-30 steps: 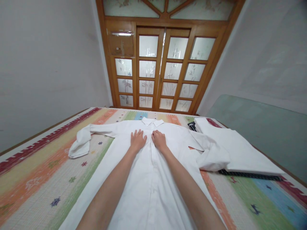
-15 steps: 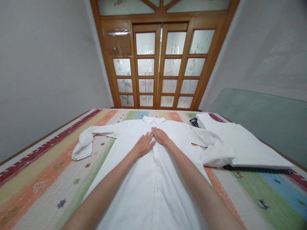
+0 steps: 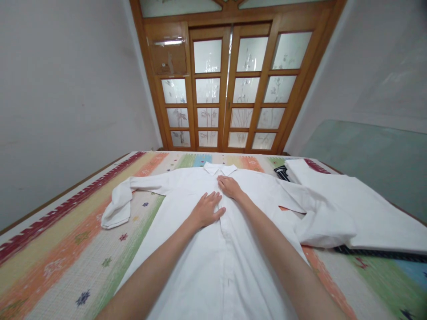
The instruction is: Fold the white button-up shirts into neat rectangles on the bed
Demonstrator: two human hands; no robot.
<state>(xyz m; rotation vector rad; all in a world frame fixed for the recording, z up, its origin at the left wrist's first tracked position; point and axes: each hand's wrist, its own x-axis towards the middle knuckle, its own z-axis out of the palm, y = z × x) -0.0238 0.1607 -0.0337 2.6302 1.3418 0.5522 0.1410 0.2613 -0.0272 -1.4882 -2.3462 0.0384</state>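
Note:
A white long-sleeved collared shirt [image 3: 187, 249] lies spread out, front up, with its collar [image 3: 220, 169] at the far end. My left hand [image 3: 207, 210] rests palm down on the chest beside the button placket, fingers stretched and thumb apart. Just above and to the right, my right hand [image 3: 229, 186] lies on the placket below the collar. Its fingers are close together and slightly bent on the cloth; its thumb is hidden. The left sleeve in view [image 3: 118, 202] bends toward me, and the right one [image 3: 327, 224] lies bunched up.
A folded white cloth [image 3: 373, 209] lies at the right over a black patterned item [image 3: 383, 253]. Beneath everything is a striped, colourful cover [image 3: 90, 253]. A pale green panel [image 3: 370, 153] stands at the right wall, and wooden glazed doors [image 3: 227, 89] are at the back.
My left hand has slid a little down the shirt front, away from my right hand. The right hand stays near the collar. The view has turned slightly left.

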